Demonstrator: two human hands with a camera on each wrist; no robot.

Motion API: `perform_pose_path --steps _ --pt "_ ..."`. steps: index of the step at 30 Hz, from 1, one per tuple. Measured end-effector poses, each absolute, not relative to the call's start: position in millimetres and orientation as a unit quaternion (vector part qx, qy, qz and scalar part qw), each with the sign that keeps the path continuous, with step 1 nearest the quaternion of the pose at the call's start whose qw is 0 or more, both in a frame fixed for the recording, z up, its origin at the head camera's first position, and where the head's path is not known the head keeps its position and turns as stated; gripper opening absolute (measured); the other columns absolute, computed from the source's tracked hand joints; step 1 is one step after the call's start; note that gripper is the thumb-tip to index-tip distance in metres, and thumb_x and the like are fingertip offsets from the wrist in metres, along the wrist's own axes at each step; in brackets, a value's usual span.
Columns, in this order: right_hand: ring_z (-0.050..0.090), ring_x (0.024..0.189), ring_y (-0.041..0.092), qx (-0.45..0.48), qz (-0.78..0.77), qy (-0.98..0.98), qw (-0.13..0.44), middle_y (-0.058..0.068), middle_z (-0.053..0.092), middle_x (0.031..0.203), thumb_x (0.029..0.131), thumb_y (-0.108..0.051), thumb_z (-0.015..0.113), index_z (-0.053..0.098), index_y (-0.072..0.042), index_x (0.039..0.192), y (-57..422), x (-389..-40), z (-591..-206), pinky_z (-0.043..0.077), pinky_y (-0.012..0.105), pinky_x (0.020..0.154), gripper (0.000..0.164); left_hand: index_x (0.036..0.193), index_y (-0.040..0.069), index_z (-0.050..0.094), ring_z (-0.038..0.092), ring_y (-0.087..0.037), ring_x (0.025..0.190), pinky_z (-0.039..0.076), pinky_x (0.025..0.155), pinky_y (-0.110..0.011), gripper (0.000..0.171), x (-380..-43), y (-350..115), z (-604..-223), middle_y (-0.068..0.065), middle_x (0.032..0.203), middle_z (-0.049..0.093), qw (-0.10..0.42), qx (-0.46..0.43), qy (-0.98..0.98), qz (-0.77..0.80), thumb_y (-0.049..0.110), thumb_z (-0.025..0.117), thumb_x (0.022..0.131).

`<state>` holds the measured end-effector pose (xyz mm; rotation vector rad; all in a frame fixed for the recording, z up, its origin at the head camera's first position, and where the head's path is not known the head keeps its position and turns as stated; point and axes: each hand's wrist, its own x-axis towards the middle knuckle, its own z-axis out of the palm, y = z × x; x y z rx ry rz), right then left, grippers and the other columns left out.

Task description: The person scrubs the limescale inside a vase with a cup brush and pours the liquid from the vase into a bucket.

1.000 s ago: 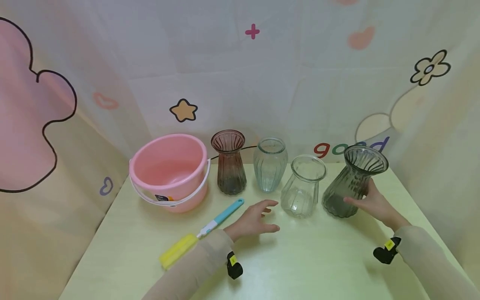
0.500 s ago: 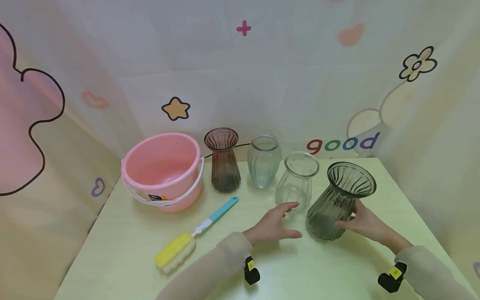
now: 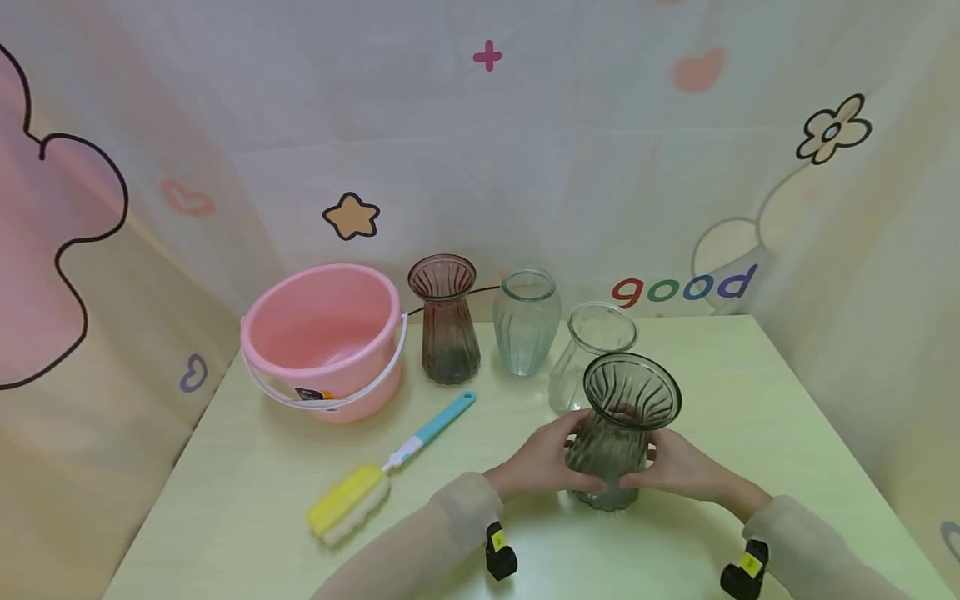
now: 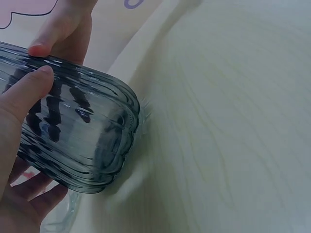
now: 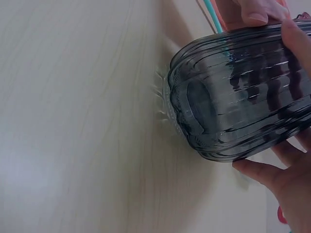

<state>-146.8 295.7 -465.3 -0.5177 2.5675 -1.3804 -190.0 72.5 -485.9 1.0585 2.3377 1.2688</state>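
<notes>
A smoky grey ribbed glass vase [image 3: 611,454] with a flared rim is gripped from both sides at the front of the table. My left hand [image 3: 546,460] curls round its left side and my right hand [image 3: 684,468] round its right. The thumbs lie on the near face, close to each other; fingers show through the glass in both wrist views. In the left wrist view the vase [image 4: 92,126] has its scalloped base close over the tabletop. Right behind, partly covered by it, stands a clear glass vase [image 3: 573,375].
Further back stand a pale blue-green glass vase [image 3: 527,325] and a reddish-brown one [image 3: 448,333]. A pink bucket [image 3: 367,392] with a white handle is at the back left. In front of it lies a sponge brush [image 3: 350,500] with a blue handle. A printed curtain [image 3: 420,108] borders the table.
The grey vase has moved left and nearer in my right hand, from the right end of the row. My left hand, open before, has come right and now grips it too.
</notes>
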Motion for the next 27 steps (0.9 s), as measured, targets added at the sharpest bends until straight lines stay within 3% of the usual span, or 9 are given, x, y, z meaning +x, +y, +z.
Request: perform_pose_path --steps 7,16,22,27 --pt "0.042 0.121 0.038 -0.201 -0.464 0.856 0.109 0.013 0.040 0.136 0.067 -0.023 0.081 0.031 -0.012 0.137 265 -161 -461 0.045 0.053 0.088 0.086 0.139 0.023 0.031 0.048 -0.009 0.117 0.042 0.094 -0.022 0.087 -193 38 -479 0.006 0.132 0.046 0.132 0.358 0.800 0.463 0.033 0.080 0.067" --pt "0.044 0.121 0.030 -0.253 -0.456 0.847 0.104 0.006 0.044 0.134 0.065 -0.028 0.082 0.036 -0.019 0.134 213 -180 -467 0.047 0.047 0.087 0.083 0.134 0.025 0.035 0.050 -0.016 0.117 0.044 0.094 -0.030 0.083 -195 -15 -478 0.001 0.127 0.051 0.123 0.321 0.814 0.468 0.030 0.082 0.065" --pt "0.043 0.123 0.029 -0.284 -0.469 0.829 0.108 0.005 0.043 0.134 0.065 -0.029 0.082 0.038 -0.018 0.133 186 -186 -470 0.045 0.049 0.090 0.081 0.138 0.029 0.031 0.048 -0.015 0.120 0.044 0.094 -0.031 0.091 -194 -43 -479 0.003 0.131 0.049 0.111 0.325 0.806 0.482 0.027 0.084 0.064" --pt "0.046 0.121 0.025 -0.290 -0.457 0.834 0.109 0.001 0.047 0.132 0.066 -0.032 0.081 0.038 -0.021 0.133 170 -188 -472 0.044 0.046 0.091 0.080 0.137 0.029 0.033 0.046 -0.016 0.122 0.043 0.096 -0.031 0.089 -192 -60 -480 0.006 0.133 0.046 0.112 0.319 0.802 0.493 0.022 0.083 0.064"
